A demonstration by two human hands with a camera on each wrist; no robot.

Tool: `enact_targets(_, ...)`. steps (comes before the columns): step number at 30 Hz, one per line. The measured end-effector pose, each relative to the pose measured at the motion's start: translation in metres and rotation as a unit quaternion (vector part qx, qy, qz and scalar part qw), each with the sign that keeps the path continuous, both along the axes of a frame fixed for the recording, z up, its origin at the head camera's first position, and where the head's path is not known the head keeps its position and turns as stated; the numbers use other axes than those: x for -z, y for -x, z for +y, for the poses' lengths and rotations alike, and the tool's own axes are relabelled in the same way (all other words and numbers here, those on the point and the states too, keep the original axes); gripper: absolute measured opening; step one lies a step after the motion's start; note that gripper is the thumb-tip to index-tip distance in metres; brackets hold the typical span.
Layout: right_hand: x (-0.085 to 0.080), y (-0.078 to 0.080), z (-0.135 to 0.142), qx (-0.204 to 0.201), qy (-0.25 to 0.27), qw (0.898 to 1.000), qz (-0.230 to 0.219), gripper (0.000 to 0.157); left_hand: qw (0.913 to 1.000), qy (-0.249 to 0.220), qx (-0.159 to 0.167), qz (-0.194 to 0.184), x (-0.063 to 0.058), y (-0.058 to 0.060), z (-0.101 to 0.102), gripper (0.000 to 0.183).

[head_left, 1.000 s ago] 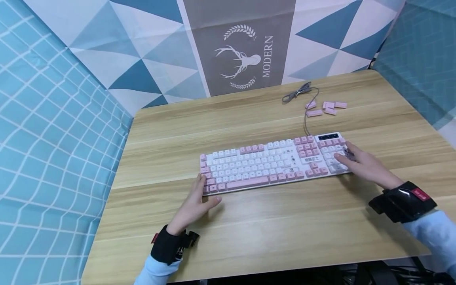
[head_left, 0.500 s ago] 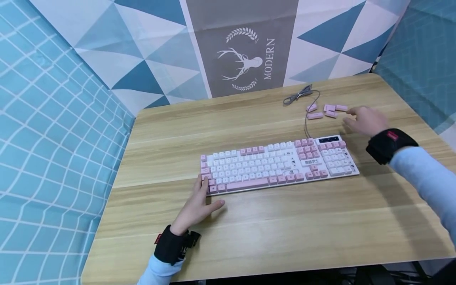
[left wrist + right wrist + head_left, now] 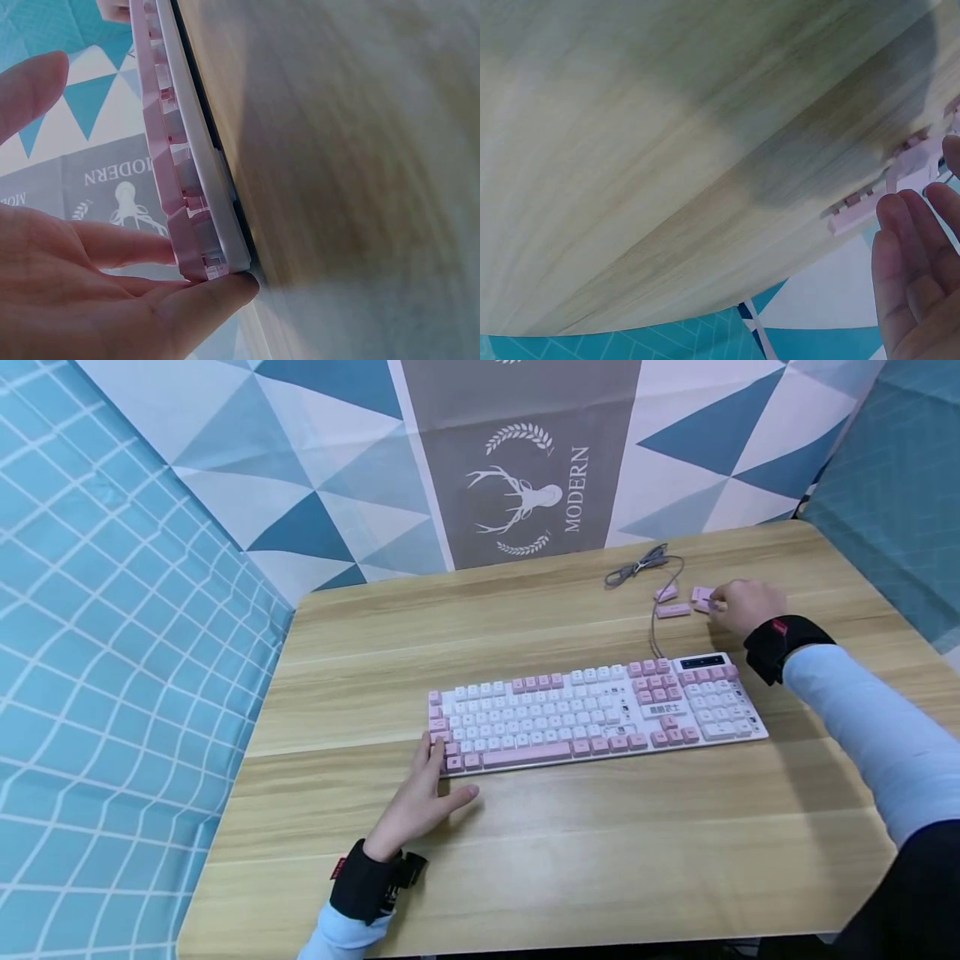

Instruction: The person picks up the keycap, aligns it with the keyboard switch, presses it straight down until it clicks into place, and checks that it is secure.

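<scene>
A pink-and-white keyboard (image 3: 562, 752) lies on the wooden table, with a few bare key spots among its keys. At its left end rests my left hand (image 3: 418, 802); the fingers touch the front left corner and side, and the thumb is spread away. In the left wrist view, fingertips (image 3: 229, 292) meet the keyboard's edge (image 3: 202, 150). Behind the keyboard's right end, my right hand (image 3: 748, 606) is over several loose pink keycaps (image 3: 674, 610), covering some. In the right wrist view, its fingers reach beside the keycaps (image 3: 855, 216), thumb apart; no clear grip shows.
A grey cable (image 3: 637, 565), partly bundled, runs from the keyboard's back past the keycaps. The table (image 3: 360, 677) ends at a patterned cloth backdrop (image 3: 300, 435). Blue gridded cloth (image 3: 112, 693) hangs along the left side.
My right hand has left the keyboard's right end and moved back to the loose keycaps, then slightly left over them. My left hand stays at the keyboard's left end.
</scene>
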State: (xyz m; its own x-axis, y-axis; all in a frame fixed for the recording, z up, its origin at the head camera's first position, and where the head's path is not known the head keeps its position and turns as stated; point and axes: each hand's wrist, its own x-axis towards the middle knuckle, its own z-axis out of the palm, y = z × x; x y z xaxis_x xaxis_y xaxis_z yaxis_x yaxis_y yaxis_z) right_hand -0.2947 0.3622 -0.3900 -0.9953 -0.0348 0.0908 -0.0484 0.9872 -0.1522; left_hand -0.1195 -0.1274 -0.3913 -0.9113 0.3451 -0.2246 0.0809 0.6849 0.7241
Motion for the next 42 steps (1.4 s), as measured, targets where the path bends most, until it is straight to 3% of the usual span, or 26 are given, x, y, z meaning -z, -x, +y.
enact_targets(19,0.015,0.002,0.001,-0.033,-0.001,0.999,0.004,0.019,0.9999,0.005,-0.005,-0.015,0.002,0.001,0.002,0.090)
enact_targets(34,0.011,-0.008,-0.001,-0.089,-0.002,0.996,-0.019,0.026,0.9998,0.007,-0.004,-0.018,0.001,0.002,0.002,0.088)
enact_targets(42,0.004,-0.007,-0.003,-0.068,0.014,0.998,0.001,0.036,0.9998,0.007,-0.002,-0.019,0.000,0.002,0.003,0.088)
